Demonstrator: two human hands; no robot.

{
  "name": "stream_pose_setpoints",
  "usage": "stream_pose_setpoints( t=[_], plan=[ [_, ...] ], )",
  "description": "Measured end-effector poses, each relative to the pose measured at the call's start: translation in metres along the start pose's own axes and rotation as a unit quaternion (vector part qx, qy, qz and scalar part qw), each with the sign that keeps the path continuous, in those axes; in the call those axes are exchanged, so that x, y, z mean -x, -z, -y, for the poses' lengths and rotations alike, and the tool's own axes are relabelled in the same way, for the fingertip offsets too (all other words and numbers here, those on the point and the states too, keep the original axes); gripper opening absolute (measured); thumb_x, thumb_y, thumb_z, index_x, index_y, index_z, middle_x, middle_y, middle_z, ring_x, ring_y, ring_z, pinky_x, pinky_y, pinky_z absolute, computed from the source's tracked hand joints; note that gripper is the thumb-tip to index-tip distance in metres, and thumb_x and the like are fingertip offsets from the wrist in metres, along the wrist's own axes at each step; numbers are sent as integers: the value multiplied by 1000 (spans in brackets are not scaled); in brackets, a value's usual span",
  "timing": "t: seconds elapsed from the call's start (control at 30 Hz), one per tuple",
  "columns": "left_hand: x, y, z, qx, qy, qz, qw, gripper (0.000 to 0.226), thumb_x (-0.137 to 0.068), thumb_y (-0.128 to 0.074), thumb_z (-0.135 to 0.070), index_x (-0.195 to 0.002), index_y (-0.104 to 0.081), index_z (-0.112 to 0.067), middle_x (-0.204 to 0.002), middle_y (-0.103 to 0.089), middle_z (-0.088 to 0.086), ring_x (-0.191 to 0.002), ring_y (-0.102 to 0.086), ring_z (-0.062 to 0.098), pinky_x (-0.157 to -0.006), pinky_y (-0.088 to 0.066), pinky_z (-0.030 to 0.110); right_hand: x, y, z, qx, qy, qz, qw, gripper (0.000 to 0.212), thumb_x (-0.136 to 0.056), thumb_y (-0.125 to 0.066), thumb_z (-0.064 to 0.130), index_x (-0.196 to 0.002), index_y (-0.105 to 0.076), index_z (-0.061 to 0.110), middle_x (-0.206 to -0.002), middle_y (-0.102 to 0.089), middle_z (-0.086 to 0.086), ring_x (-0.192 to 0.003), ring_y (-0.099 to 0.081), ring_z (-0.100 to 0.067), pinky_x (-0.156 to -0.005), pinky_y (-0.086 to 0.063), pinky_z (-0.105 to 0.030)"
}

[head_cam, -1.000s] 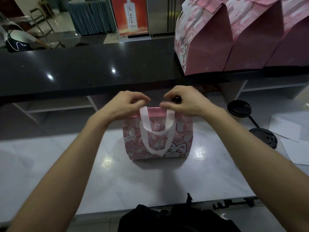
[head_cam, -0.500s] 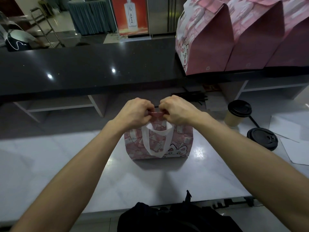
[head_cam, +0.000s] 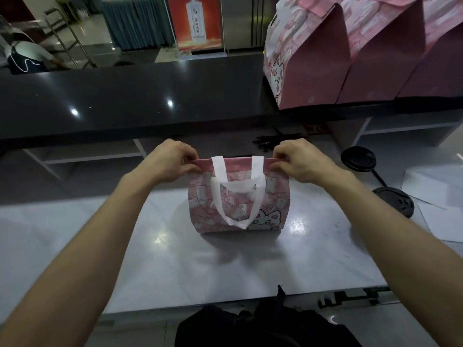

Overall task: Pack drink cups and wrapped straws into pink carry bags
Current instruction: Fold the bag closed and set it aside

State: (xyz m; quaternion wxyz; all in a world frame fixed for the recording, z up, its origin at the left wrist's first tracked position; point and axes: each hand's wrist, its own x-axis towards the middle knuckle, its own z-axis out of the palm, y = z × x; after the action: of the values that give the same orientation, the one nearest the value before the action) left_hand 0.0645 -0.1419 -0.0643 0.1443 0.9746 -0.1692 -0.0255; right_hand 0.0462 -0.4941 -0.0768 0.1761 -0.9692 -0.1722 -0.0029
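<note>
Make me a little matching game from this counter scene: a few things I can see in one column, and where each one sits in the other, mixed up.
Things:
1. small pink bag
2. lidded cup
3. row of big pink bags
4. loose black lid

Places:
A. on the dark upper counter
B. flat on the white counter, far right
C. pinched at its top edge by both hands
D. upright, right of the right hand

Pairs: 1-C, 2-D, 3-A, 4-B

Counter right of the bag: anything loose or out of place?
Yes: a black lid lies alone on the white counter, on no cup, beside a lidded cup. The pink bag stands upright, left hand and right hand pinching its rim.
</note>
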Motion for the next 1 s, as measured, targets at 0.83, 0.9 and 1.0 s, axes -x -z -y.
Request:
stream_pose_setpoints(
  t=[0.83,0.9,1.0],
  plan=[
    [102,-79,-41,205,63,-177,961,20,-84,-69,-21,-100,-60,-28,-95,-70,-12,-89,-69,9,-75,-61,32,122,-53,25,-124,-9,-126,984,42,-96,-61,63,-101,-74,24,-87,-71,12,-80,-67,-8,-77,-61,-38],
    [112,-89,-47,162,69,-107,979,35,-81,-75,-25,-112,-58,-32,-110,-67,-13,-99,-67,12,-81,-60,36,127,-67,34,-75,-8,-75,994,54,-91,-63,71,-115,-68,23,-97,-71,11,-84,-64,-8,-78,-60,-35],
    [111,-91,-56,140,79,-82,984,36,-89,-78,-16,-120,-65,-27,-113,-68,-8,-95,-69,14,-83,-63,42,117,-73,54,-42,3,-37,998,54,-93,-67,67,-119,-62,20,-109,-72,3,-91,-68,-21,-81,-58,-41]
  ],
)
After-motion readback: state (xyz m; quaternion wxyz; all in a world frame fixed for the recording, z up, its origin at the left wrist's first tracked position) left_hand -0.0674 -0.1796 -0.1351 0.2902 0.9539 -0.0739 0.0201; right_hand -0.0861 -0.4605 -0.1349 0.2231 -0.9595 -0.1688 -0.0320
